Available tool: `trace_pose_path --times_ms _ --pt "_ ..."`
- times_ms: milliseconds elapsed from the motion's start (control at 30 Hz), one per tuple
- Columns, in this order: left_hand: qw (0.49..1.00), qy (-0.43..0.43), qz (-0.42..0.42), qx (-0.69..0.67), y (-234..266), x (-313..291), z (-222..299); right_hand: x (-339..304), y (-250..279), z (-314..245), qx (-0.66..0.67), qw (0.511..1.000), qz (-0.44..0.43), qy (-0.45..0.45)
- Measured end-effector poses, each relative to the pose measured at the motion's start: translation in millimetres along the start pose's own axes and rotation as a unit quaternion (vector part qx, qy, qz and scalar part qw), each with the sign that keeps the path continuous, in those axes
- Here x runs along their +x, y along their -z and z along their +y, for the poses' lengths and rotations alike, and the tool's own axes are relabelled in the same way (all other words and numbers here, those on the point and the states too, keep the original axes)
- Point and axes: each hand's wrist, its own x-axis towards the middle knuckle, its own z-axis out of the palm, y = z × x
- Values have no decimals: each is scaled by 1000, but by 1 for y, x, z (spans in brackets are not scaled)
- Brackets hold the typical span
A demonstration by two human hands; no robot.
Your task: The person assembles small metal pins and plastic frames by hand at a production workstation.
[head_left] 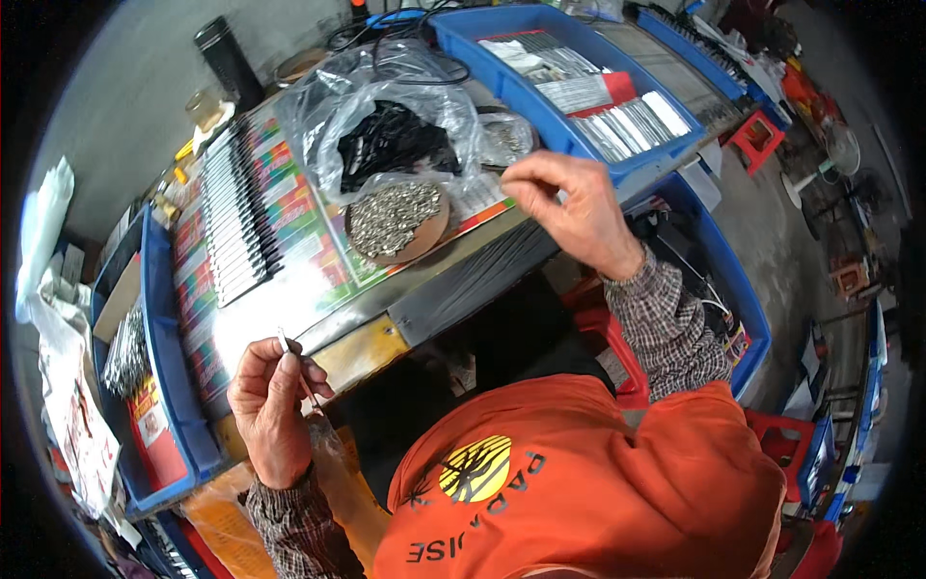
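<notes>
My left hand (275, 410) is closed at the table's front edge. Between its thumb and fingers it pinches a thin pale strip (283, 340), whose kind I cannot make out. Farther right, my right hand (574, 212) is raised in front of the blue bin, its thumb and forefinger together; whatever they may hold is too small to name. Left of that hand, a round brown dish (432, 234) carries a heap of small silvery metal parts (391, 220). A long row of slim dark-and-silver pieces (231, 207) lies on the table's left half.
A clear plastic bag with black plastic (394, 140) sits behind the dish. The blue bin (617, 172) at the back right holds rows of silvery strips. Another blue bin (159, 328) stands at left, and a dark bottle (228, 60) rises at the back. Red stools (755, 138) stand on the floor.
</notes>
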Motion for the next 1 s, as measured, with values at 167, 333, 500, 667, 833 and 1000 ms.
trace_pose_path --times_ms 167,333,500,667,833,1000 --pt "1000 -12 -1 7 -9 4 -5 20 48 38 -91 992 67 -61" --pt "999 -24 -10 22 -19 6 -6 34 97 103 -258 963 53 -63" --pt "998 -16 -19 52 -25 7 -8 39 112 152 -327 937 -66 -108" --pt "999 -3 -10 54 -29 8 -9 42 110 159 -348 924 -115 -106" --pt "998 -5 -21 65 -34 8 -11 44 111 170 -362 910 -164 -122" --pt "998 -1 -18 54 -37 7 -13 49 111 159 -343 910 -164 -168"
